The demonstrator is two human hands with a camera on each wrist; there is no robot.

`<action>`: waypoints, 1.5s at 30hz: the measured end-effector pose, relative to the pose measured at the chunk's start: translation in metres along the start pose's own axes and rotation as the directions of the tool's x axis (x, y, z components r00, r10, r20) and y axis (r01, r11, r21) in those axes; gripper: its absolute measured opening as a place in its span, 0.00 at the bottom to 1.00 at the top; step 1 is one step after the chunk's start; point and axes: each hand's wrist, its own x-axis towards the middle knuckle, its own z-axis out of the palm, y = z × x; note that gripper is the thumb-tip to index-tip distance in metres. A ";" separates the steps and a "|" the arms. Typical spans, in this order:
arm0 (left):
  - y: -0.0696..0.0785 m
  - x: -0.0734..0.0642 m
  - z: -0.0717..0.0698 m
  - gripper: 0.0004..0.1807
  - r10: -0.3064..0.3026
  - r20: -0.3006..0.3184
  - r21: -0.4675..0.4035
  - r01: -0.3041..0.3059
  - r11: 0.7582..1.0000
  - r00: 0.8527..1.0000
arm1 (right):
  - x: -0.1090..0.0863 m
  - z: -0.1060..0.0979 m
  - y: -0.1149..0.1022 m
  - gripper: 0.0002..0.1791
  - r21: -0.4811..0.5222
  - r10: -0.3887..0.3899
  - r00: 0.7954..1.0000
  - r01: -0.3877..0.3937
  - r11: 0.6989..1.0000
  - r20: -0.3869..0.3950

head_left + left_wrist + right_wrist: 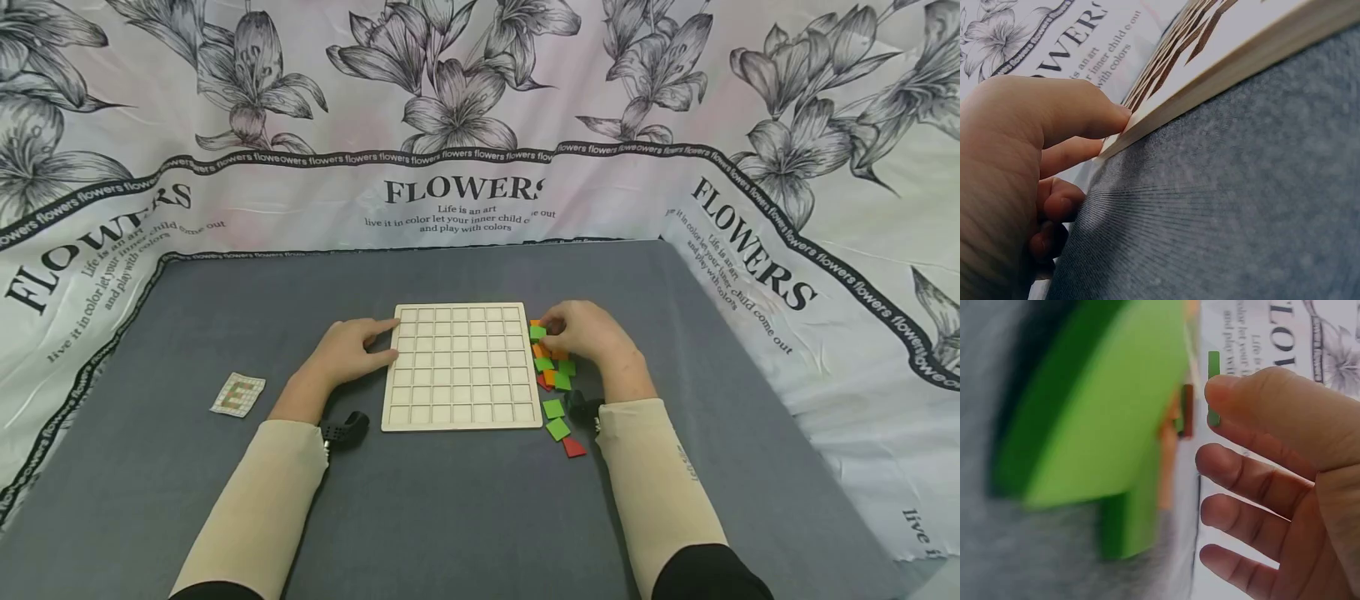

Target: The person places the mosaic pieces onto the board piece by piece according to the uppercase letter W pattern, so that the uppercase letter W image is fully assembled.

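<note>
A pale wooden grid board (465, 367) with square recesses lies flat on the grey cloth. My left hand (341, 354) rests at its left edge; in the left wrist view the thumb and forefinger (1100, 119) touch the board's side. Off the right edge, my right hand (592, 333) pinches a green square tile (537, 332) between thumb and forefinger. The right wrist view has that tile (1213, 362) edge-on, the other fingers spread below it. Beneath and beside this hand lie loose green, orange and red tiles (562, 381).
A small patterned card (238, 394) lies on the grey cloth (450, 517) to the left. Two green tiles and a red tile (574, 447) are strung out near the board's lower right corner. Behind the table hangs a white flower-printed cloth (465, 200).
</note>
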 end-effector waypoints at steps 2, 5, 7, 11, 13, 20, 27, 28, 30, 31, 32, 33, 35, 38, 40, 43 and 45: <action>0.000 0.000 -0.001 0.34 0.008 -0.002 -0.001 -0.008 1.000 1.000 | -0.002 -0.003 -0.004 0.18 0.001 -0.017 1.000 0.017 1.000 -0.009; 0.001 0.000 -0.001 0.34 0.015 -0.002 -0.006 -0.015 1.000 1.000 | -0.005 -0.007 -0.013 0.17 -0.001 -0.055 0.998 0.055 0.998 -0.029; 0.001 0.000 -0.001 0.34 0.014 -0.003 -0.014 -0.014 1.000 1.000 | -0.008 -0.010 -0.021 0.17 -0.003 -0.093 0.995 0.093 0.996 -0.043; 0.002 -0.001 -0.001 0.34 0.002 -0.001 -0.024 -0.002 1.000 1.000 | -0.010 -0.010 -0.037 0.16 -0.043 -0.165 0.985 0.163 0.986 -0.058; 0.003 -0.001 -0.001 0.34 0.001 -0.002 -0.023 -0.001 1.000 1.000 | -0.010 -0.008 -0.045 0.16 -0.067 -0.189 0.981 0.186 0.980 -0.048; 0.002 0.000 -0.001 0.34 0.003 -0.006 -0.013 -0.003 1.000 1.000 | -0.005 0.009 -0.063 0.12 -0.142 -0.247 0.968 0.250 0.958 0.037; 0.002 0.000 -0.001 0.34 -0.006 0.001 -0.001 0.006 1.000 1.000 | 0.001 0.023 -0.065 0.07 -0.180 -0.240 0.969 0.247 0.952 0.060; 0.003 0.000 -0.001 0.34 -0.007 0.001 -0.001 0.007 1.000 1.000 | 0.001 0.024 -0.064 0.06 -0.180 -0.236 0.970 0.243 0.953 0.059; 0.003 0.000 -0.001 0.34 -0.009 0.002 0.000 0.009 1.000 1.000 | 0.001 0.025 -0.063 0.06 -0.184 -0.228 0.972 0.235 0.954 0.057; 0.003 0.000 -0.001 0.35 -0.010 0.001 0.002 0.010 1.000 1.000 | 0.002 0.026 -0.062 0.05 -0.189 -0.223 0.973 0.230 0.955 0.055; 0.003 0.001 -0.001 0.35 -0.010 0.001 0.002 0.010 1.000 1.000 | 0.002 0.026 -0.062 0.05 -0.194 -0.220 0.974 0.226 0.955 0.053; 0.002 0.001 -0.001 0.35 -0.010 0.001 0.003 0.010 1.000 1.000 | 0.002 0.027 -0.061 0.05 -0.197 -0.216 0.975 0.222 0.955 0.052; 0.002 0.001 0.000 0.35 -0.012 0.000 0.002 0.012 1.000 1.000 | 0.003 0.027 -0.060 0.06 -0.196 -0.207 0.977 0.213 0.957 0.049; 0.001 0.001 0.000 0.34 -0.015 -0.002 -0.001 0.015 1.000 1.000 | 0.003 0.027 -0.059 0.13 -0.176 -0.189 0.981 0.193 0.965 0.043; 0.001 0.001 0.000 0.34 -0.013 -0.001 -0.002 0.013 1.000 1.000 | 0.004 0.027 -0.059 0.16 -0.167 -0.177 0.983 0.182 0.969 0.044; 0.001 0.001 0.001 0.34 -0.008 -0.004 -0.005 0.008 1.000 1.000 | 0.004 0.027 -0.058 0.16 -0.184 -0.174 0.983 0.181 0.966 0.053; 0.000 0.001 0.001 0.34 -0.003 -0.007 -0.010 0.003 1.000 1.000 | 0.005 0.027 -0.058 0.16 -0.208 -0.177 0.982 0.186 0.960 0.059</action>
